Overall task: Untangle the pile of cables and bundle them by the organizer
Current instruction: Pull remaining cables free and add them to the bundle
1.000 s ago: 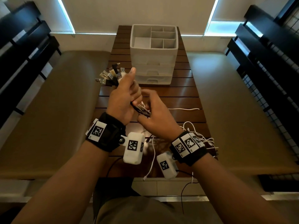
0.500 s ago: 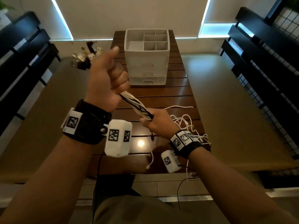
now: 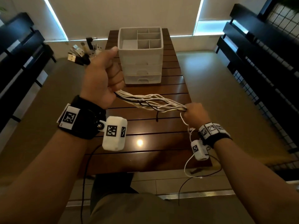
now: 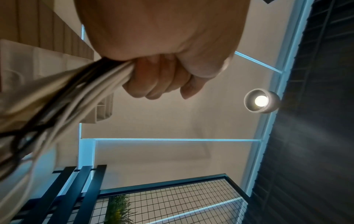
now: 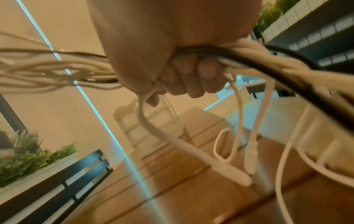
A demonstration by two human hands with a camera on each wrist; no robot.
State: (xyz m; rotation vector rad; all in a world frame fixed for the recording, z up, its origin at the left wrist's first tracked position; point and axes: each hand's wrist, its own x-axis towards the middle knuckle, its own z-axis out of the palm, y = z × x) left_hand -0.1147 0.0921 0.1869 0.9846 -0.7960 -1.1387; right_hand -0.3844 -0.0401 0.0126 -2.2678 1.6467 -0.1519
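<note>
Hands drawn farther apart since the earlier frame: left hand (image 3: 103, 73) and right hand (image 3: 195, 114) both grip the cables (image 3: 152, 101), stretched above the worktop (image 3: 171, 94) before the organizer (image 3: 140, 62)

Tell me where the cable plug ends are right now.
In the head view the plug ends fan out above the left hand, which grips the cables, left of the white organizer and beyond the table's left edge.

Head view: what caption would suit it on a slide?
Both hands, left and right, stretch a cable bundle before the white organizer.
</note>
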